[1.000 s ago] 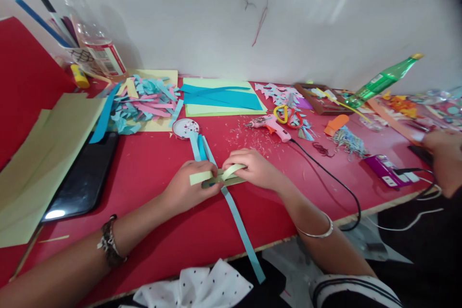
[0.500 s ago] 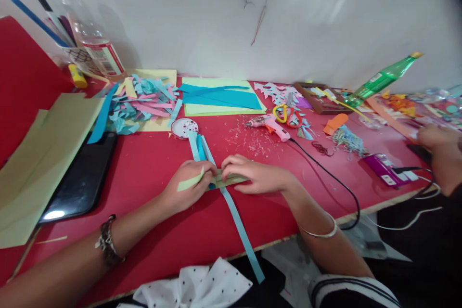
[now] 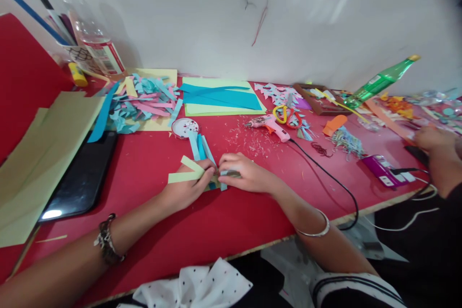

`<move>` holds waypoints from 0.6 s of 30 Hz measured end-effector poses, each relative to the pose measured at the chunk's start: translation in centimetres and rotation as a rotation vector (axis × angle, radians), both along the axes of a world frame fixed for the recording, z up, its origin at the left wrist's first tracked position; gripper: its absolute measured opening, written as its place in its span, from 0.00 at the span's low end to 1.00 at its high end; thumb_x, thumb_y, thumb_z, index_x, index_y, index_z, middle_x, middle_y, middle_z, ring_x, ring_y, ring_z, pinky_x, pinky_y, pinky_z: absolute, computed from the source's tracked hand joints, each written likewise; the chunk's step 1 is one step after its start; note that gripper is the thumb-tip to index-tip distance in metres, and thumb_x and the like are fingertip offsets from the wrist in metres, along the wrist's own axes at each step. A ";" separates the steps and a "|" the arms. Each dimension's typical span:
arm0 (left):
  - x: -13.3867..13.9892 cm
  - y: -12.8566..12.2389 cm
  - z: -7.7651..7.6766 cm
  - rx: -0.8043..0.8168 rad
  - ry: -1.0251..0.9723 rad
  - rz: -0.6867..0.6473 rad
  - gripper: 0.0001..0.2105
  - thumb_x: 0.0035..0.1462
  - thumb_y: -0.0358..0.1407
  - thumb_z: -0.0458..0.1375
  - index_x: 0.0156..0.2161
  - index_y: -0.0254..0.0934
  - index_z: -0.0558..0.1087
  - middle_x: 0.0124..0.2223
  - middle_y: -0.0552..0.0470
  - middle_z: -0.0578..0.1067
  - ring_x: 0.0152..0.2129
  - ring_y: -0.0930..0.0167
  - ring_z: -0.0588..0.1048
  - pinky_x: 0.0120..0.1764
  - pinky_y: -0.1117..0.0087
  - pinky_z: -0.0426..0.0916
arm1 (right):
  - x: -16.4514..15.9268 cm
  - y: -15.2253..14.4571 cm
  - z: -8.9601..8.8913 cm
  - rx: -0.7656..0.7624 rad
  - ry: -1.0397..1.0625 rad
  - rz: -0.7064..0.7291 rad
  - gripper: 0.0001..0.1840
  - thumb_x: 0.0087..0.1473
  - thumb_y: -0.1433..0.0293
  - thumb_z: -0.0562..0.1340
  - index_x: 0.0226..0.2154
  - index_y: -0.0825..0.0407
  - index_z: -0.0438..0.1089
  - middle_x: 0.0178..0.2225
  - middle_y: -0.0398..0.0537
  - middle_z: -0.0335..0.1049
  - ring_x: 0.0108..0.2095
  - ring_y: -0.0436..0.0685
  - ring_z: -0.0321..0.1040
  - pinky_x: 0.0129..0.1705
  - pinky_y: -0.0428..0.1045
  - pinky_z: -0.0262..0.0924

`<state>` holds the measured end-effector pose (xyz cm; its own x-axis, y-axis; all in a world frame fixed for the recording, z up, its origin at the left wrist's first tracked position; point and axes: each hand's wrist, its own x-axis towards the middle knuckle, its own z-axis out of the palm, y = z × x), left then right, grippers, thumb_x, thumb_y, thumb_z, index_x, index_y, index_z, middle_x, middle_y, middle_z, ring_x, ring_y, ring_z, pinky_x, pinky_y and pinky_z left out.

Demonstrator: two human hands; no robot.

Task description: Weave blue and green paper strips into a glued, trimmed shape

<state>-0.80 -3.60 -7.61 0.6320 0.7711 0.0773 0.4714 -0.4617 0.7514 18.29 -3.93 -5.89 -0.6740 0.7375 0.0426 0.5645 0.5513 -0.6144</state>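
My left hand (image 3: 187, 190) is closed on woven paper strips at the middle of the red table, its fingertips pinching their crossing. Two pale yellow-green paper strips (image 3: 182, 177) spread in a V over the back of this hand. Blue paper strips (image 3: 198, 147) run away from the fingers toward a small white round lid (image 3: 185, 127). Close beside it, my right hand (image 3: 250, 173) has its fingers closed on a light blue paper strip (image 3: 224, 173). A short end of that strip shows below the fingertips. Much of the weave is hidden under both hands.
Behind the hands lies a pink glue gun (image 3: 270, 125), its black cord trailing right. Cut paper pieces (image 3: 144, 101) are heaped back left, beside a clear bottle (image 3: 94, 38). A dark tablet-like slab (image 3: 86, 178) lies left. At right are a purple power strip (image 3: 384, 171) and another person's hand (image 3: 435, 139).
The long light blue strip that hung toward the table's front edge has been folded up into my right fingers. Over my left hand, the pale strips have shifted and now fan out.
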 end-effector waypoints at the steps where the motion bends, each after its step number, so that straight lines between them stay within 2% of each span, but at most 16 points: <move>1: 0.0 0.0 0.1 -0.009 -0.005 0.004 0.15 0.61 0.40 0.39 0.31 0.37 0.65 0.28 0.54 0.68 0.27 0.71 0.68 0.32 0.70 0.62 | 0.0 0.1 -0.2 -0.019 0.035 -0.020 0.11 0.54 0.64 0.55 0.30 0.54 0.66 0.33 0.47 0.63 0.35 0.52 0.61 0.39 0.48 0.53; 5: 0.0 0.0 0.4 -0.026 -0.028 0.026 0.14 0.60 0.39 0.40 0.31 0.37 0.65 0.28 0.54 0.67 0.27 0.71 0.68 0.31 0.70 0.62 | -0.1 0.1 -0.8 -0.101 0.084 -0.182 0.07 0.50 0.66 0.58 0.28 0.53 0.60 0.25 0.40 0.59 0.26 0.48 0.56 0.28 0.44 0.50; 8: 0.0 0.0 0.4 -0.024 -0.041 0.041 0.13 0.60 0.39 0.41 0.32 0.37 0.64 0.27 0.55 0.66 0.25 0.72 0.67 0.30 0.72 0.62 | 0.1 0.0 -0.6 -0.079 0.092 -0.278 0.11 0.48 0.66 0.59 0.29 0.51 0.55 0.24 0.38 0.54 0.24 0.47 0.52 0.26 0.43 0.48; 10: -0.1 0.0 0.2 -0.027 -0.050 0.043 0.12 0.60 0.39 0.42 0.32 0.37 0.64 0.27 0.55 0.67 0.24 0.73 0.66 0.28 0.73 0.62 | 0.4 0.0 -0.2 -0.026 0.087 -0.223 0.12 0.48 0.64 0.60 0.29 0.51 0.55 0.27 0.39 0.54 0.27 0.48 0.53 0.28 0.43 0.50; 14: 0.0 0.2 -0.5 0.001 -0.061 0.039 0.08 0.53 0.40 0.52 0.33 0.37 0.62 0.27 0.56 0.68 0.23 0.74 0.66 0.25 0.75 0.60 | 1.0 0.1 0.6 0.020 -0.038 0.048 0.16 0.45 0.62 0.63 0.32 0.52 0.58 0.38 0.47 0.58 0.40 0.53 0.55 0.42 0.48 0.53; 18: -0.1 0.3 -0.6 0.065 -0.009 -0.047 0.11 0.48 0.37 0.56 0.37 0.37 0.62 0.32 0.54 0.68 0.26 0.73 0.68 0.29 0.73 0.62 | 1.2 0.1 0.4 0.050 -0.161 0.079 0.20 0.44 0.60 0.63 0.37 0.53 0.60 0.43 0.51 0.57 0.45 0.57 0.53 0.46 0.52 0.51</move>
